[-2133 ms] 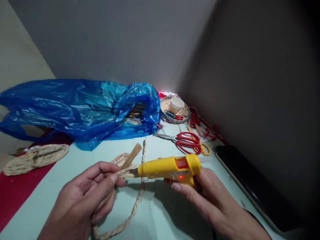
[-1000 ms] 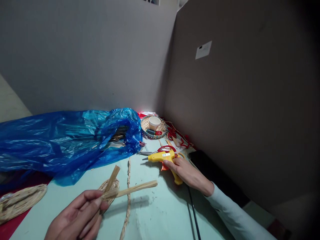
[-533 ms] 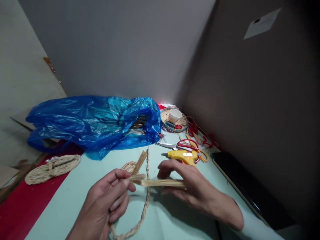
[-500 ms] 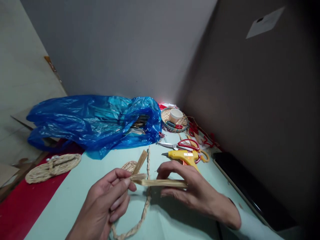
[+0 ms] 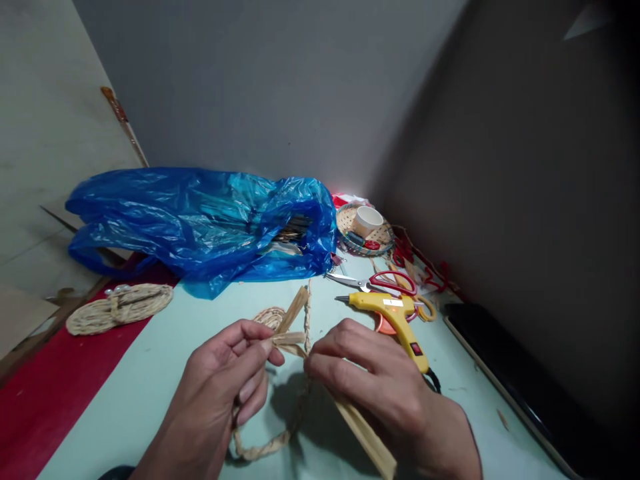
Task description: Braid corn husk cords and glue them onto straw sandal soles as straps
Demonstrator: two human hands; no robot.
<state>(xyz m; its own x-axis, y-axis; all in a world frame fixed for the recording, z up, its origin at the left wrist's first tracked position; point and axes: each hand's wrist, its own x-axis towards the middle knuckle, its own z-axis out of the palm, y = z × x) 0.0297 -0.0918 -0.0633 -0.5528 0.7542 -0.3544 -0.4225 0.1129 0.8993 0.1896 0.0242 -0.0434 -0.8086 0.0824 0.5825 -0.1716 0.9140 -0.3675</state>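
Left hand (image 5: 233,373): thumb and index pinching straw strip (image 5: 364,435), short ends poking past fingertips. Right hand (image 5: 385,393): fingertips pinching same strip just beside, long tail slanting out below. Glue gun (image 5: 387,305) lies beyond right knuckles.

Flat straw-coloured strip (image 5: 364,435), aslant

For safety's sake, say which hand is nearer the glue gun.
Right: the right hand is just this side of the glue gun; the left hand is farther off, to its left.
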